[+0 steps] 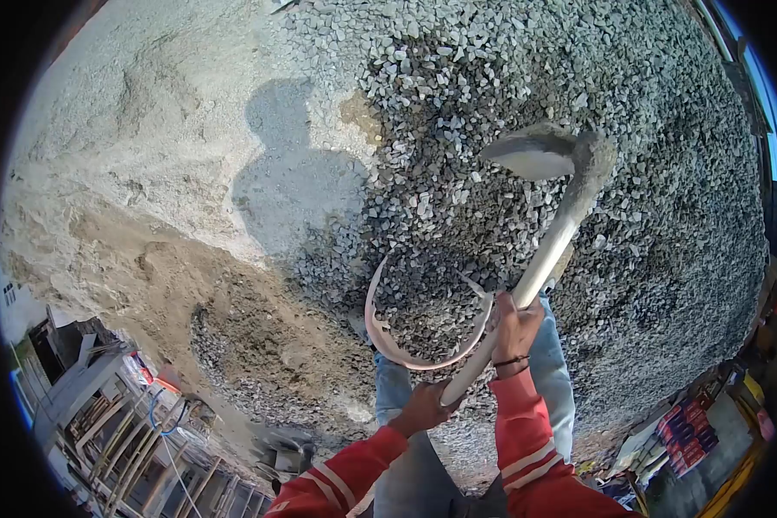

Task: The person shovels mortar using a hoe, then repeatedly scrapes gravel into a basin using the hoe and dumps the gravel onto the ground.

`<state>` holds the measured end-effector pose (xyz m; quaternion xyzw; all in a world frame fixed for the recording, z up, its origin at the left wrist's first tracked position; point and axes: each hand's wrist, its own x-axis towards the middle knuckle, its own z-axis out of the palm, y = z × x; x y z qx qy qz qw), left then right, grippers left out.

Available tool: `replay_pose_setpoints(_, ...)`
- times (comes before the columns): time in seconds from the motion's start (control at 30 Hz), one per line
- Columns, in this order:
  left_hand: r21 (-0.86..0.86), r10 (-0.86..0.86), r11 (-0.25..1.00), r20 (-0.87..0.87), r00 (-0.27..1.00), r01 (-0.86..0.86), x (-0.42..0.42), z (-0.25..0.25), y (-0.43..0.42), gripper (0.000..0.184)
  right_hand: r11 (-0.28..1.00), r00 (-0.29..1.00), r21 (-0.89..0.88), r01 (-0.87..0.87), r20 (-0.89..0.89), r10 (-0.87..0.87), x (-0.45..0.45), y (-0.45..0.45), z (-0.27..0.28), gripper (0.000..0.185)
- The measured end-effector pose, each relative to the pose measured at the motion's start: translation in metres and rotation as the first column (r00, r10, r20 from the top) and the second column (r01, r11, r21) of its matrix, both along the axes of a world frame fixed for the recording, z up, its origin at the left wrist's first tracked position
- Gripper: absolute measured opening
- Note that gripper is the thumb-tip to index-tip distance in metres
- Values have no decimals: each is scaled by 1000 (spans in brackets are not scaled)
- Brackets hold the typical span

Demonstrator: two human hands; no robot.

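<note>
A hoe slants up and to the right across the view, its handle pale. My left hand is closed around the lower end of this handle. Further up the shaft, my right hand is wrapped round it, with a dark band at the wrist. The hoe's metal blade is over or against the gravel; I cannot tell whether it touches. Just in front of my legs lies a worn, round pan with a ragged rim and gravel inside it. My right hand overlaps the pan's right edge in view.
Grey gravel spreads over the middle and right. Pale sand and darker brown sand lie on the left. Wooden planks are at the lower left. Stacked red and blue packages stand at the lower right. A shadow falls ahead.
</note>
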<state>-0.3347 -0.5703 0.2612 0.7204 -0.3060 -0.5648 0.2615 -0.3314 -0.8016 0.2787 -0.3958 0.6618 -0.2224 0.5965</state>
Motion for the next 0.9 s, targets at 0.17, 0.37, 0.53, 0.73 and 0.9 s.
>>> replay_pose_setpoints(0.17,-504,335,835,150,930,-220,62,-40,-242,32,786,980,-587,-196,-86,180,80,-209,28,20)
replay_pose_setpoints(0.37,-278,545,815,72,835,-508,86,-81,-337,31,750,752,-412,-517,-637,169,160,-317,-70,40)
replay_pose_setpoints(0.53,-143,577,802,-63,814,-579,62,-95,-277,30,859,652,-155,-489,-718,242,156,-247,-82,39)
replay_pose_setpoints(0.73,-22,438,897,177,881,-442,50,-98,-165,28,908,696,-104,-406,-679,234,124,-153,-117,42)
replay_pose_setpoints(0.9,-7,349,933,261,900,-360,38,-75,-102,31,960,662,34,-278,-718,216,96,-91,-119,41)
